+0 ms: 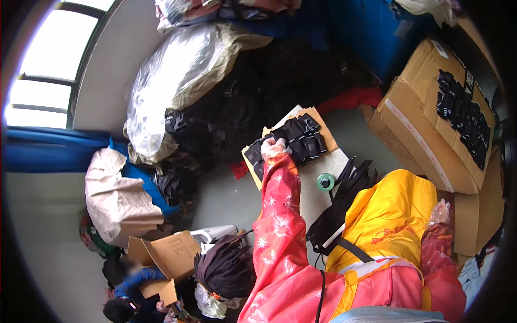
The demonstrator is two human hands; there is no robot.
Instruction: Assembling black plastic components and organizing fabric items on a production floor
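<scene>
My left hand (274,147), at the end of a red patterned sleeve, has its fingers curled at the edge of a row of black rolled fabric bundles (302,141). These bundles lie on a piece of cardboard (329,138) on a pale board. What exactly the fingers grip is partly hidden. My right hand (440,212) is beside my yellow apron (396,210), with its fingers stretched out and nothing visible in it. Long black strips (344,202) are heaped between the board and the apron. A green round object (325,182) sits on the board.
At the right stands a large cardboard box (420,118) with more black bundles (463,116) on it. Dark fabric (237,107) is piled ahead, by a white sack (177,75). People (132,290) are at the lower left, near an open carton (169,253) and hanging black strips (223,266).
</scene>
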